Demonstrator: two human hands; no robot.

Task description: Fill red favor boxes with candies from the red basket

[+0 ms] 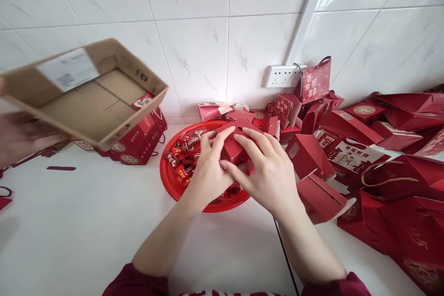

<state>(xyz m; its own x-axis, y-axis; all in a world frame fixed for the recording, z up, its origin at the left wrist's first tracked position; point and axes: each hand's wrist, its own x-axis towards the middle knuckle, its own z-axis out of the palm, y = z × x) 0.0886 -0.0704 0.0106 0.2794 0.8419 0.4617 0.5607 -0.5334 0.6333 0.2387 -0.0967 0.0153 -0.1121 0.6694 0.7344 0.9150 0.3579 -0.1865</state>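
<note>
My left hand (212, 169) and my right hand (265, 164) are both closed around a small red gift box (233, 144), one on each side. Fingers of both hands lie over its top, where a small dark hole shows. Its lower part is hidden behind my hands. Beneath it stands a round red plastic basket (169, 184) with wrapped candies (183, 157) in it. The candies show mostly at the left of my left hand.
At the left another person's hand (31, 136) holds a tilted cardboard box (93, 106) with one red packet inside. Red gift boxes (138, 141) stand behind it. Many red boxes and bags (374, 148) crowd the right side. A black cable (286, 254) crosses the table.
</note>
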